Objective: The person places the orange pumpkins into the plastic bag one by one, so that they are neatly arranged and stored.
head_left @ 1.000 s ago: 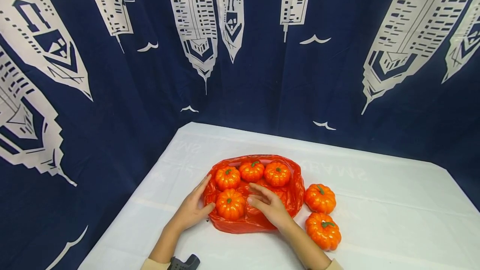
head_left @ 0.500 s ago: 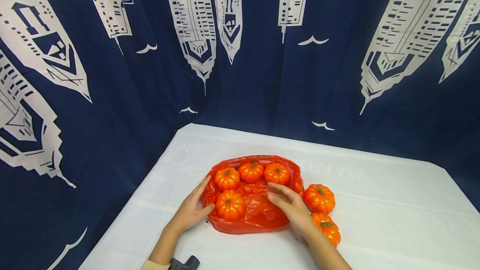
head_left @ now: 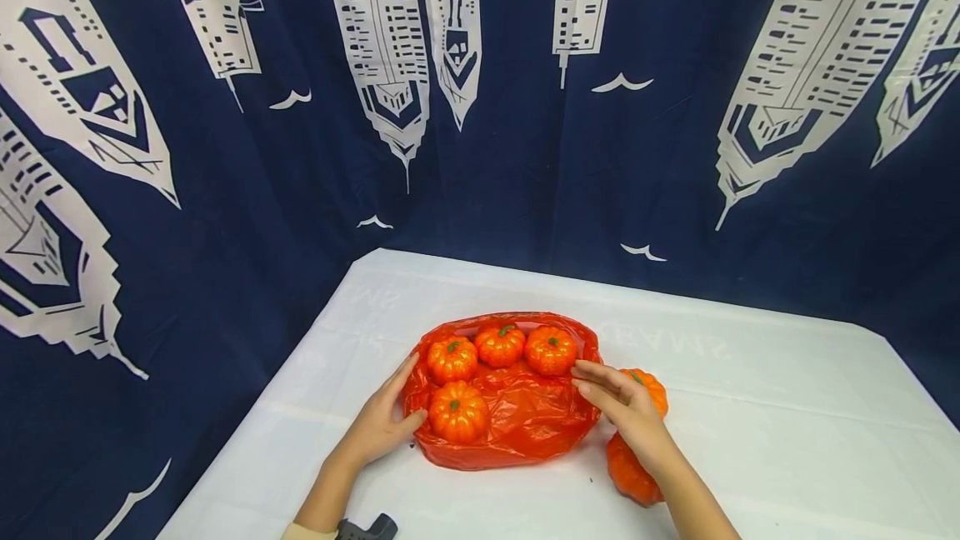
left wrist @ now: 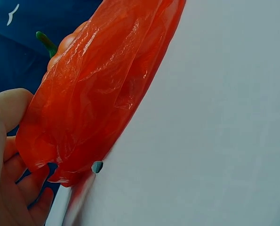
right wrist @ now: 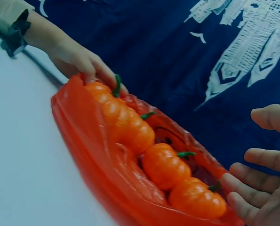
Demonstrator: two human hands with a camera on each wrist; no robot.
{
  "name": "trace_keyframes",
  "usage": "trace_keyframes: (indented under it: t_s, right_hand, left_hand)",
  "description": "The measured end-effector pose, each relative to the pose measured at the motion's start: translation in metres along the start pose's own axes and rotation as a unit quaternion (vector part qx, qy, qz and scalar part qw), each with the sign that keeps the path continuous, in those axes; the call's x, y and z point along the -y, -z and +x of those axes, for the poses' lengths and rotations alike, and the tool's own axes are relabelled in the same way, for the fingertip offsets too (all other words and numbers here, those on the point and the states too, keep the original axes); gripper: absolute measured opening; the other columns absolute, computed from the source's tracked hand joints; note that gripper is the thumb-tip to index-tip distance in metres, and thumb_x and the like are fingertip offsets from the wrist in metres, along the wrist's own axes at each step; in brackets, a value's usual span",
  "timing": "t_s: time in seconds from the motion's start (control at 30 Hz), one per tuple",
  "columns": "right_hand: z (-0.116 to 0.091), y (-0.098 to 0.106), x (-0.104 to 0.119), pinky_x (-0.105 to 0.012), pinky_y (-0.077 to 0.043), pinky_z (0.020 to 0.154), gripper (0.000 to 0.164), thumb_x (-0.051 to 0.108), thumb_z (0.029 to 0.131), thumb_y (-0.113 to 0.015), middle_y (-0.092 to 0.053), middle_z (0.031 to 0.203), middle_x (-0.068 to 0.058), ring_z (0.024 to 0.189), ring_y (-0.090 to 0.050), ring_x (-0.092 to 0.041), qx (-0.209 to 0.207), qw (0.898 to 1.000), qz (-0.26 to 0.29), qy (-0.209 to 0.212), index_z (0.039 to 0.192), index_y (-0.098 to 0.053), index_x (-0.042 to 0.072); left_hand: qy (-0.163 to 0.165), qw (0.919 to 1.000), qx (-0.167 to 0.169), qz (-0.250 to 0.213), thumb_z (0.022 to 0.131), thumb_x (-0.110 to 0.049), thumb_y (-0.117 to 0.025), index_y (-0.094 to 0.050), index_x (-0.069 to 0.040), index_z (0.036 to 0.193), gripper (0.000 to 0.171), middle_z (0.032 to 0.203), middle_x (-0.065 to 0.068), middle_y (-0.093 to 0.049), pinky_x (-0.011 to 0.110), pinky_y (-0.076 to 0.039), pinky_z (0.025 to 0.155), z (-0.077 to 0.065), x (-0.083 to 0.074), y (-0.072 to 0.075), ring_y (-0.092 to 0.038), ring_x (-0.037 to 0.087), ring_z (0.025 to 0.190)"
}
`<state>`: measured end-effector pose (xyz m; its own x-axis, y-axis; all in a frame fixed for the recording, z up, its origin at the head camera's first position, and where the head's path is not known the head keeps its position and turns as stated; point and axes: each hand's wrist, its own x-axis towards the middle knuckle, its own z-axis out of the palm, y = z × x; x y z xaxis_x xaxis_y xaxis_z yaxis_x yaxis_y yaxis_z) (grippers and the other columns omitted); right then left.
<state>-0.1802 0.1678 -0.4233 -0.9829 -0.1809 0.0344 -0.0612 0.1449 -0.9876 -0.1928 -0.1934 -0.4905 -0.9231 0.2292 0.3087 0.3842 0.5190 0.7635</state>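
Observation:
A red plastic bag point(head_left: 525, 419) stands wide-mouthed on the table. Inside it sit several small orange pumpkins with green stems, among them a front-left pumpkin point(head_left: 458, 412). My left hand point(head_left: 381, 419) rests against the bag's left end, its fingers fairly straight and thumb on the near side. With nothing in it, my right hand point(head_left: 626, 411) is at the bag's right edge, fingers spread in the right wrist view. It partly hides two pumpkins outside the bag: a far pumpkin point(head_left: 652, 392) and a near, shadowed pumpkin point(head_left: 628, 469).
A white cloth point(head_left: 765, 432) covers the table. Behind it hangs a dark blue curtain point(head_left: 517, 190) printed with white buildings and birds. On the left wrist sits a dark strap point(head_left: 367, 527).
My right hand has moved right, from over the bag's middle to its right edge, now covering parts of the two outside pumpkins. My left hand has stayed at the bag's left end.

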Motion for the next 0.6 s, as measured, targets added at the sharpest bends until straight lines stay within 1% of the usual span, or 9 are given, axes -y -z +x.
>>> trace_keyframes:
  t_s: [0.07, 0.13, 0.23, 0.43, 0.5, 0.6]
  right_hand:
    - [-0.002, 0.005, 0.001, -0.026, -0.050, 0.089, 0.049, 0.021, 0.098, -0.060, -0.056, 0.135, -0.020, 0.110, -0.061, -0.004, -0.005, 1.000, -0.006, 0.003, 0.138, -0.050, -0.004]
    - [-0.004, 0.010, 0.002, -0.026, -0.050, 0.088, 0.049, 0.021, 0.097, -0.061, -0.057, 0.134, -0.021, 0.109, -0.061, -0.004, -0.011, 1.000, -0.013, 0.010, 0.137, -0.050, -0.005]
    - [-0.006, 0.017, 0.002, -0.024, -0.050, 0.092, 0.048, 0.020, 0.098, -0.060, -0.057, 0.133, -0.023, 0.109, -0.062, -0.005, -0.015, 0.999, -0.014, 0.026, 0.137, -0.050, -0.007]
    - [-0.010, 0.031, -0.002, -0.018, -0.049, 0.090, 0.045, 0.018, 0.100, -0.056, -0.060, 0.129, -0.022, 0.110, -0.062, -0.006, -0.011, 0.998, -0.026, 0.052, 0.136, -0.049, -0.008]
    - [-0.011, 0.035, -0.003, -0.017, -0.048, 0.090, 0.043, 0.016, 0.100, -0.055, -0.062, 0.127, -0.019, 0.110, -0.062, -0.007, -0.009, 0.997, -0.033, 0.063, 0.135, -0.050, -0.009]
    - [-0.013, 0.042, -0.005, -0.014, -0.047, 0.089, 0.040, 0.015, 0.101, -0.054, -0.067, 0.121, -0.006, 0.108, -0.062, -0.004, -0.017, 0.996, -0.042, 0.071, 0.134, -0.051, -0.007]
  left_hand:
    - [0.001, 1.0000, 0.001, 0.002, 0.084, -0.010, -0.068, -0.031, -0.013, 0.154, 0.079, 0.157, 0.012, -0.030, 0.056, -0.028, 0.110, 0.000, 0.000, 0.000, -0.031, 0.035, 0.141]
    - [0.001, 1.0000, 0.002, 0.002, 0.084, -0.010, -0.068, -0.031, -0.012, 0.154, 0.079, 0.157, 0.011, -0.030, 0.056, -0.028, 0.110, 0.000, 0.000, 0.000, -0.031, 0.035, 0.141]
    - [0.000, 1.0000, 0.002, 0.003, 0.084, -0.010, -0.068, -0.030, -0.012, 0.154, 0.079, 0.157, 0.012, -0.030, 0.057, -0.028, 0.110, 0.000, -0.001, 0.000, -0.031, 0.035, 0.141]
    - [0.009, 0.9999, 0.005, 0.002, 0.085, -0.011, -0.068, -0.030, -0.012, 0.154, 0.079, 0.157, 0.012, -0.030, 0.057, -0.027, 0.111, -0.001, -0.002, 0.001, -0.030, 0.035, 0.141]
    - [0.011, 0.9999, 0.006, 0.001, 0.085, -0.011, -0.068, -0.030, -0.013, 0.154, 0.079, 0.157, 0.012, -0.030, 0.057, -0.027, 0.111, -0.001, -0.001, 0.001, -0.030, 0.035, 0.141]
    - [0.010, 0.9999, 0.006, -0.002, 0.085, -0.011, -0.068, -0.030, -0.012, 0.154, 0.079, 0.157, 0.013, -0.030, 0.056, -0.027, 0.111, -0.001, -0.001, 0.001, -0.030, 0.035, 0.141]
